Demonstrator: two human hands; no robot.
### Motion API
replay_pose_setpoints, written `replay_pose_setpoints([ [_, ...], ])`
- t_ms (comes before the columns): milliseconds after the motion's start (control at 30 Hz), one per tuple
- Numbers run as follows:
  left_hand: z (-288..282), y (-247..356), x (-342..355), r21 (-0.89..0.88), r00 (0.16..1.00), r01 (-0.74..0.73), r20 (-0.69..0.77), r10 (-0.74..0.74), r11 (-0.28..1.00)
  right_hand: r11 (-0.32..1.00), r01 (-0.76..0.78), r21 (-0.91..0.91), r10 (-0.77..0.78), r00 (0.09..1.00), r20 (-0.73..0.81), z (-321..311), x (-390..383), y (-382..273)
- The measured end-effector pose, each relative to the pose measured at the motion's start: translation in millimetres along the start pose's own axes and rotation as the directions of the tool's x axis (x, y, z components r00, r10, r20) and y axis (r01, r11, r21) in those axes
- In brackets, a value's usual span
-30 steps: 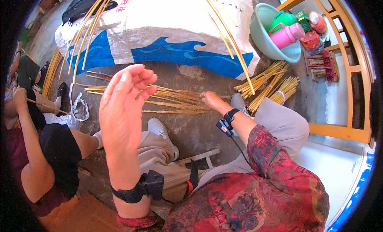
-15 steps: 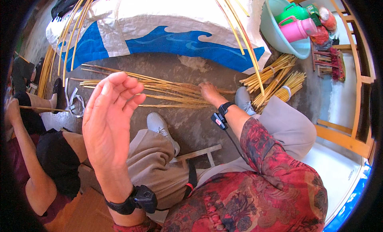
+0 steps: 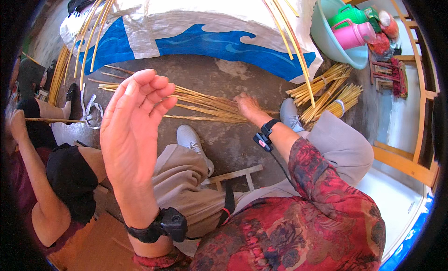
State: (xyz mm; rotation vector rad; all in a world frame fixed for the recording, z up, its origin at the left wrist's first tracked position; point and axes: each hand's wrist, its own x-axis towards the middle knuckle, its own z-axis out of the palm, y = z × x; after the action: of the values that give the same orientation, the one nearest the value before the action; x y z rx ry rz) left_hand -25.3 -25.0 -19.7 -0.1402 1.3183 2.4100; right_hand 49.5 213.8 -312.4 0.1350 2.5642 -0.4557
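Observation:
Raised in front of me, my left hand point(image 3: 133, 126) holds nothing; its palm faces right and its fingers curve loosely, apart from the thumb. My right hand point(image 3: 250, 107) reaches down to the floor, fingers curled over the right-hand ends of a spread of thin yellow-brown sticks point(image 3: 203, 103). Its fingertips are partly hidden, so the exact hold is hard to see. My left hand blocks part of the sticks from view. Two bundles of shorter sticks, an upper one point(image 3: 322, 84) and a lower tied one point(image 3: 340, 103), lie to the right of my right hand.
A white and blue woven sheet point(image 3: 196, 42) covers a surface ahead, with long sticks point(image 3: 294, 33) hanging over its edge. A pale blue basin point(image 3: 322, 26) holds a pink jug point(image 3: 352, 35). Wooden frame point(image 3: 406, 166) stands right. At left, another person's hand point(image 3: 18, 126) holds a stick.
The view has shifted slightly, moving most things a little rightward. My right hand stays at the stick ends, and the sticks near it look more closely gathered. My left hand keeps its raised pose.

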Motion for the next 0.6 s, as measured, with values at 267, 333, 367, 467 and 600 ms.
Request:
replay_pose_setpoints([
  [267, 0.0, -10.6, -1.4, 0.072, 0.997, 0.067, 0.029, -0.069, 0.995, 0.909, 0.343, 0.235, -0.362, 0.931, 0.040, 41.0, -3.7, -56.4],
  [333, 2.9, -14.4, 0.4, 0.055, 0.996, 0.085, 0.036, -0.087, 0.995, 0.859, 0.509, 0.047, -0.511, 0.858, 0.056, 47.1, -5.9, -62.8],
  [367, 5.9, -13.4, -2.5, 0.051, 0.995, 0.089, 0.035, -0.090, 0.995, 0.831, 0.555, -0.043, -0.556, 0.831, -0.017, 64.6, -5.4, -62.6],
  [467, 6.8, -18.3, 0.5, 0.034, 0.990, 0.136, 0.044, -0.137, 0.990, 0.861, 0.505, -0.065, -0.506, 0.862, -0.002, 68.6, -6.4, -70.0],
  [600, 11.6, -24.5, -2.2, 0.062, 0.987, 0.131, 0.088, -0.136, 0.989, 0.900, 0.393, 0.191, -0.360, 0.914, -0.186, 94.8, 4.3, -58.6],
])
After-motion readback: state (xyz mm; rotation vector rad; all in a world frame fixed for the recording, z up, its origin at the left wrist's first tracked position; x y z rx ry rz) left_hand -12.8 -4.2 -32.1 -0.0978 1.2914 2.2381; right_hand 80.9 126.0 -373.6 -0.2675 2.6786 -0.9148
